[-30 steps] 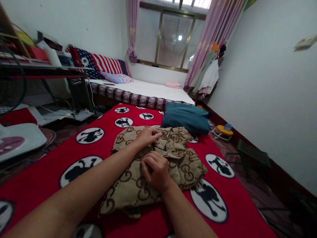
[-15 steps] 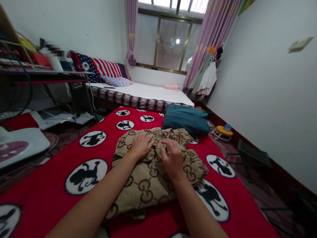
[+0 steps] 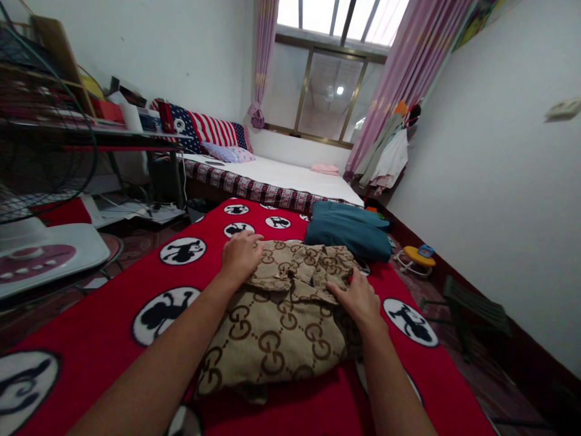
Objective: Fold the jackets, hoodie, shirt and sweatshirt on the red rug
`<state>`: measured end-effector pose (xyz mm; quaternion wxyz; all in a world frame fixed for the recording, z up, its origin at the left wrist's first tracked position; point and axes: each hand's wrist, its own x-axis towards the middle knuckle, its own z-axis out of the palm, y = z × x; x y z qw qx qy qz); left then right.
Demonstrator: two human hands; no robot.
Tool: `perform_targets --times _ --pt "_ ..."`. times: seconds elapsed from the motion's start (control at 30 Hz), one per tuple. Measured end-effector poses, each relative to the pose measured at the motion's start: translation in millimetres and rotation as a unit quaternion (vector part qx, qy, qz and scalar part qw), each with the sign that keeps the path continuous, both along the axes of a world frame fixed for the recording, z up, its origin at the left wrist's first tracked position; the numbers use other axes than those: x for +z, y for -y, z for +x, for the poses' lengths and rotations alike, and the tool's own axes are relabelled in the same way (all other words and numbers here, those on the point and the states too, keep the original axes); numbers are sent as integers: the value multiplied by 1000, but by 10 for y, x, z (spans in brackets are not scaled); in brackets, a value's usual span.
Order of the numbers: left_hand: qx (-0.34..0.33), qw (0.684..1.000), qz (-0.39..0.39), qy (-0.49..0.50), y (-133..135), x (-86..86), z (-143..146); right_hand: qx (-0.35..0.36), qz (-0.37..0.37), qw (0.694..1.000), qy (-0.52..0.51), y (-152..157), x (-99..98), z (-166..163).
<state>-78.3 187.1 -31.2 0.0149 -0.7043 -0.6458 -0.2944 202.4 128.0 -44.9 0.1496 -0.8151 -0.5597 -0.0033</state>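
Note:
A tan shirt (image 3: 272,339) with a brown interlocking-letter pattern lies folded on a red blanket (image 3: 149,381), its collar and button area at the far end. At the shirt's far left edge rests my left hand (image 3: 241,257), open, with its fingers reaching over the fabric. My right hand (image 3: 362,301) is at the right edge, thumb and fingers spread apart on the cloth. Its lower fingers are partly hidden. Just beyond the shirt lies a folded teal garment (image 3: 349,233).
A bed with a white sheet (image 3: 281,172) stands under the window. On the left are a cluttered desk (image 3: 149,134) and a fan (image 3: 45,248). A yellow stool (image 3: 418,257) and a dark folding stool (image 3: 474,306) stand on the right. Clothes (image 3: 390,157) hang by the curtain.
My hands have moved apart from the middle of the shirt to its left and right edges. The folds near the collar lie flatter and the right side is tucked in. The view has shifted slightly left.

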Motion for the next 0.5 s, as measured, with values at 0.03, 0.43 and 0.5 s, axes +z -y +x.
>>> perform_targets --times 0.03,0.43,0.5 --pt "50 999 -12 -1 -15 48 -116 -3 21 1000 23 1 17 -10" --pt "76 985 -155 1 -207 -183 -526 107 128 985 -31 -53 -38 -131" --pt "67 988 -139 17 -192 -87 -502 144 248 952 -107 -86 15 -24"
